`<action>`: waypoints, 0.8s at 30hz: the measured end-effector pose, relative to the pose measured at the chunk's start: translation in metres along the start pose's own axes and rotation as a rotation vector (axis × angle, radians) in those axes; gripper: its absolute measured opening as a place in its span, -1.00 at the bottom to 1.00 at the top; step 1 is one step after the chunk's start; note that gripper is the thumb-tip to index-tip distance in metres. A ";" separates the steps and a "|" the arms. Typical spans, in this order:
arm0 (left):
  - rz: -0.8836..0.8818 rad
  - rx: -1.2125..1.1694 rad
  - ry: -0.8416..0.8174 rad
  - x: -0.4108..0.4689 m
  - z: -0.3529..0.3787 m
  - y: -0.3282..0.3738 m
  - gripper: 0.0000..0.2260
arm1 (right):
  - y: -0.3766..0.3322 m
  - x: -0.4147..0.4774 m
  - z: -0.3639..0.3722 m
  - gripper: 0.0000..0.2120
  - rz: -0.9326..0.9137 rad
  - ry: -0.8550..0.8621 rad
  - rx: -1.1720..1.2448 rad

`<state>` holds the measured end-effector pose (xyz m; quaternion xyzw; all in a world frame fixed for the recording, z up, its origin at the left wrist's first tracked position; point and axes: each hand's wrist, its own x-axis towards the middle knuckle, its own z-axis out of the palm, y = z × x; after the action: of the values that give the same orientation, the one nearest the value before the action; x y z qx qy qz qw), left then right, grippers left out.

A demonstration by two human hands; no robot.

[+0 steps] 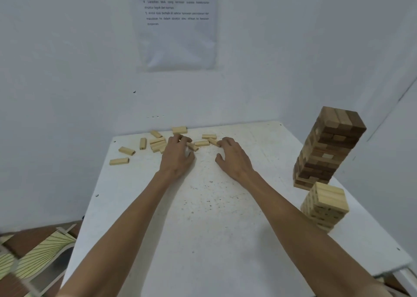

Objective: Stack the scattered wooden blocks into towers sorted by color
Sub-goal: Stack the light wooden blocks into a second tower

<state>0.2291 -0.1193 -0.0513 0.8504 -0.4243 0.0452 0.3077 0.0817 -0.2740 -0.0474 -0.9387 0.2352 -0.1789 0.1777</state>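
Note:
Several light wooden blocks (156,143) lie scattered along the far edge of the white table (203,217). My left hand (178,157) lies over the middle of the scatter, its fingertips on the blocks there. My right hand (234,159) rests palm down a little to the right, fingertips touching a light block (213,141). Neither hand plainly grips a block. At the right edge stands a tall dark-brown tower (329,148), and in front of it a shorter light-wood tower (325,206).
White walls close the table in at the back and right, with a printed sheet (178,24) on the back wall. Two loose light blocks (119,161) lie at the far left. A striped thing (38,256) sits on the floor to the left.

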 end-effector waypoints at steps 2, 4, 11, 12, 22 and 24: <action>-0.024 -0.029 0.026 0.004 0.004 0.001 -0.62 | 0.002 0.010 0.005 -0.60 0.017 0.038 0.009; -0.038 -0.053 0.044 0.007 0.007 0.002 -0.56 | 0.004 0.017 0.010 -0.61 0.024 0.084 0.014; 0.018 0.063 0.057 0.021 0.012 -0.007 -0.63 | 0.010 0.028 0.020 -0.84 0.022 0.215 0.046; 0.012 0.043 0.057 0.023 0.012 -0.008 -0.63 | 0.011 0.028 0.021 -0.85 0.022 0.219 0.050; -0.074 -0.173 0.041 0.044 0.027 0.019 -0.76 | 0.009 0.020 0.024 -0.90 0.151 0.334 0.003; -0.134 -0.164 0.062 0.040 0.035 0.024 -0.76 | 0.008 0.017 0.024 -0.89 0.168 0.345 -0.001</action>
<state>0.2304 -0.1776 -0.0544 0.8470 -0.3591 0.0159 0.3917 0.1025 -0.2831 -0.0677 -0.8712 0.3400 -0.3214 0.1485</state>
